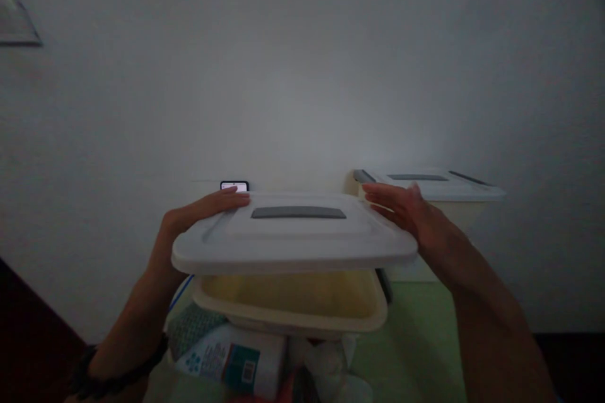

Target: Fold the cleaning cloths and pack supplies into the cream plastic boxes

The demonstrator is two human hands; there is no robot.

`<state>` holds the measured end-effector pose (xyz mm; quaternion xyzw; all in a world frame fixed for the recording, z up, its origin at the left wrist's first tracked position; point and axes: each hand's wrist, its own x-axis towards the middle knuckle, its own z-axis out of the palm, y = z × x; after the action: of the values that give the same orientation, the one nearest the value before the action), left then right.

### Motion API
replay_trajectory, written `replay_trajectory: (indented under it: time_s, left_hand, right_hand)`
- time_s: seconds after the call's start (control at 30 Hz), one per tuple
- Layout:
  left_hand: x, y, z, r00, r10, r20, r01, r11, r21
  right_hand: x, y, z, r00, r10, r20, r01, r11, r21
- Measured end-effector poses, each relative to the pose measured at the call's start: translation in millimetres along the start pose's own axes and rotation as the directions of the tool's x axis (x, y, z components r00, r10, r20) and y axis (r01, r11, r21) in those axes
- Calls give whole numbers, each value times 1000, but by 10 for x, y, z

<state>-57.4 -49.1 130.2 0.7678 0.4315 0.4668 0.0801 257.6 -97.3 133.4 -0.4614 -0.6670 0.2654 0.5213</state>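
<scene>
A white storage box lid (pixel 302 241) with a grey handle strip is raised at its near edge above a cream plastic storage box (pixel 293 321). A dark gap shows the inside of the box below it. My left hand (pixel 203 209) holds the lid's left side, its fingers lying over the top and its thumb hidden. Along the right side, my right hand (pixel 406 211) presses against the lid's edge with its fingers stretched toward the far corner. Whether the lid's far edge touches the box is hidden.
Behind on the right stands a second storage box with its white lid (pixel 425 186) on. A phone (pixel 235 186) with a lit screen is by the wall. In front lie a white and teal package (pixel 236 362), green patterned cloth (pixel 193 327) and other items on the green tabletop (pixel 418 340).
</scene>
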Motion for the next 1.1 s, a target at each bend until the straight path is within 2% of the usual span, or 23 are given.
replay_trajectory:
  time_s: [0.07, 0.2, 0.27, 0.4, 0.47, 0.57, 0.7, 0.77, 0.83, 0.9, 0.93, 0.97, 1.03, 1.1]
  left_hand:
    - [-50, -6, 9, 999, 7, -47, -9, 999, -46]
    - [-90, 3, 19, 997, -6, -75, 8, 1000, 15]
    - [-82, 12, 8, 997, 9, -81, -10, 1000, -6]
    - [-61, 40, -17, 982, 183, -36, -185, 981, -66]
    - [-67, 58, -9, 969, 246, -14, -247, 969, -24]
    - [-99, 84, 28, 954, 300, -9, -298, 951, 82]
    - [-116, 98, 88, 890, 456, -2, -449, 877, 173]
    - [-95, 87, 110, 883, 469, -11, -458, 867, 196]
    - [-62, 58, 124, 922, 388, -10, -377, 901, 214]
    - [-31, 17, 132, 975, 215, 63, -224, 946, 235]
    - [-19, -6, 134, 986, 109, 129, -139, 958, 250]
    - [-9, -29, 135, 979, 8, 204, -62, 963, 263]
    - [8, -70, 130, 938, -145, 314, 58, 961, 271]
    - [27, -106, 114, 928, -214, 306, 142, 960, 241]
  right_hand:
    - [6, 13, -8, 1000, 30, 4, -30, 998, 52]
    - [6, -12, 60, 993, 54, 109, -75, 976, 206]
    - [0, -39, 88, 990, 59, 127, -88, 968, 235]
    - [-20, -100, 50, 991, 100, 90, -119, 967, 227]
    - [-31, -125, 0, 987, 142, 80, -159, 949, 274]
    - [-43, -144, -37, 977, 214, -2, -198, 908, 369]
    - [-30, -162, -3, 926, 377, -5, -342, 846, 409]
    - [-17, -184, -23, 909, 418, -12, -379, 836, 398]
    - [-16, -206, -109, 912, 407, -48, -357, 846, 397]
    - [-36, -214, -259, 908, 402, -117, -333, 863, 381]
    - [-53, -207, -349, 899, 406, -164, -326, 871, 368]
    - [-74, -191, -443, 889, 409, -207, -321, 878, 355]
    - [-126, -123, -627, 880, 393, -266, -299, 895, 332]
    - [-188, -9, -790, 887, 371, -273, -281, 906, 318]
